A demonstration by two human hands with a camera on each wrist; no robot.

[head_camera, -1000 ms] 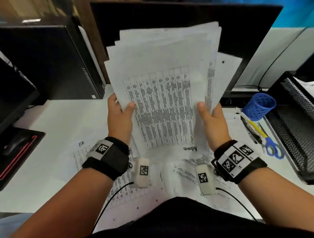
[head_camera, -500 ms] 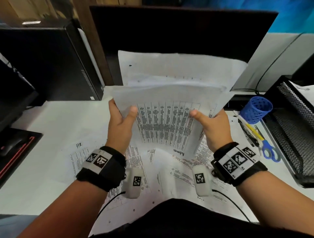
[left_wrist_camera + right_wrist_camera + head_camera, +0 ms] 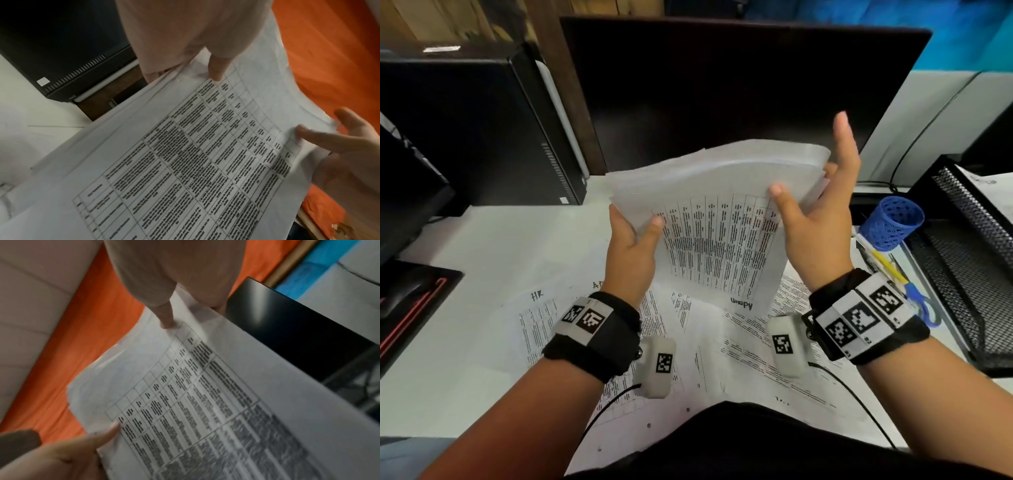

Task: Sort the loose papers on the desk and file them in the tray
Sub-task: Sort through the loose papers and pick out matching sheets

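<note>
I hold a stack of printed papers (image 3: 722, 212) above the desk, its top edge tipped away from me. My left hand (image 3: 635, 236) pinches the left edge, thumb on the top sheet. On the right edge my right hand (image 3: 815, 205) has its thumb on top and fingers behind, with the index finger straight up. The table-printed top sheet fills the left wrist view (image 3: 205, 154) and the right wrist view (image 3: 226, 402). More loose papers (image 3: 756, 335) lie on the desk under my hands. The black mesh tray (image 3: 962, 219) stands at the right.
A blue pen cup (image 3: 893, 222) lies tipped beside the tray, with a yellow pen (image 3: 887, 263) and blue scissors (image 3: 924, 308). A dark monitor (image 3: 722, 85) stands behind the stack, a computer tower (image 3: 482, 130) at the back left, a mouse on a pad (image 3: 404, 294) far left.
The stack has come down from upright in front of the monitor and tipped away towards flat. My right index finger has lifted off and points up.
</note>
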